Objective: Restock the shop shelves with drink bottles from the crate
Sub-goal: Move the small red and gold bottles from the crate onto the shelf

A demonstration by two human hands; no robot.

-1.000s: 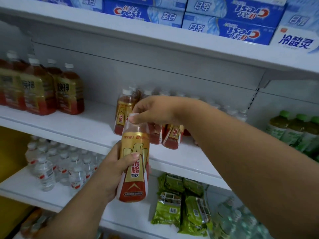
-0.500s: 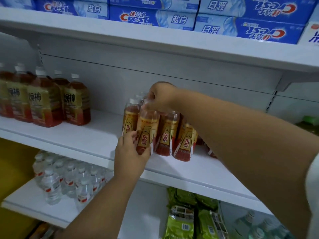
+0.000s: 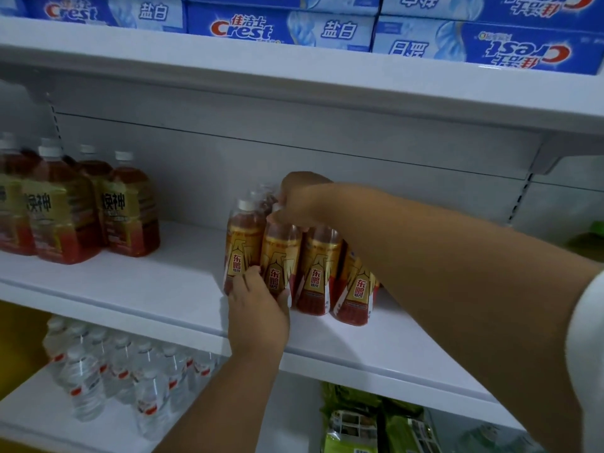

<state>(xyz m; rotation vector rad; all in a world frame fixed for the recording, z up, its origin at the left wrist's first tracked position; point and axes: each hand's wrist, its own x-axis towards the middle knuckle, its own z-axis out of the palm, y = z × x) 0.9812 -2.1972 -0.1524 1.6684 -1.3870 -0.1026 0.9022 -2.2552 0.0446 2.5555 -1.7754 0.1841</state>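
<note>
Gripping the base of a gold-labelled bottle [image 3: 277,263] on the middle shelf [image 3: 163,289], the left hand [image 3: 258,308] is seating it; the right hand [image 3: 295,201] is pinching its cap; three matching bottles [image 3: 327,273] are standing alongside; the crate is out of view, so what remains is unclear.

"Crest" on toothpaste boxes [image 3: 281,31], "东鹏" on bottles [image 3: 318,269]

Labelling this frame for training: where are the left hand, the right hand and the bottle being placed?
left hand [image 3: 258,308], head view, back of hand.
right hand [image 3: 299,197], head view, knuckles.
bottle being placed [image 3: 277,256], head view, gold label.
</note>
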